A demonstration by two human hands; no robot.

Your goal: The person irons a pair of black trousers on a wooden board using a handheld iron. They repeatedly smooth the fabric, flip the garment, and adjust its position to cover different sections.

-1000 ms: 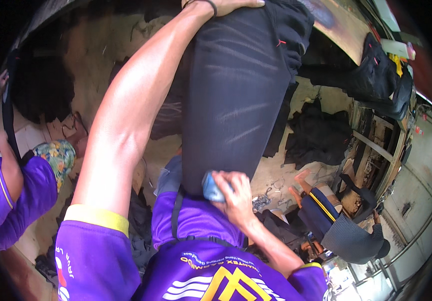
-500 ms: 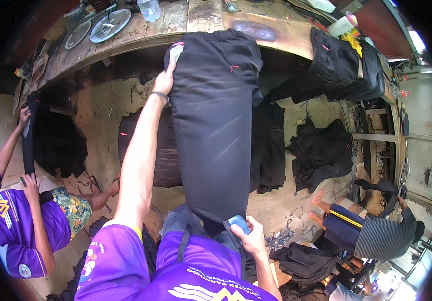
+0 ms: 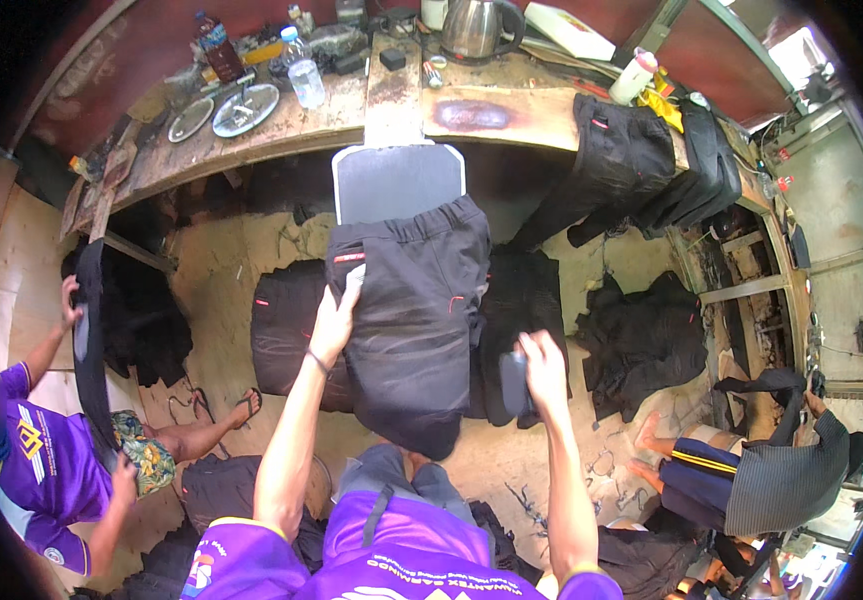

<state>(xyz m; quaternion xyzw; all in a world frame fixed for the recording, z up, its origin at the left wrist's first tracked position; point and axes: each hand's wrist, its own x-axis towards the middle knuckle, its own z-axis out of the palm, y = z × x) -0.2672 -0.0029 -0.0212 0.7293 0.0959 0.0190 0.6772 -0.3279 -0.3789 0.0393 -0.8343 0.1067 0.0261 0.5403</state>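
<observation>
Black trousers with a gathered waist and red stitching hang over a grey board with a pale edge. The board's far end shows beyond the waistband. My left hand grips the trousers by their left edge, near a red label below the waist. A small blue-grey block is in my right hand, held off the cloth to the right of the trouser leg. The board's near end is hidden inside the cloth.
A worn wooden bench curves across the far side, with a water bottle, a kettle and a plate. More black trousers drape over its right part. Black garments lie on the floor. Two people work at either side.
The trousers have slid toward me, baring the board's far end. My left hand has come nearer with them. My right hand has lifted the block away from the leg's near end, farther out and right.
</observation>
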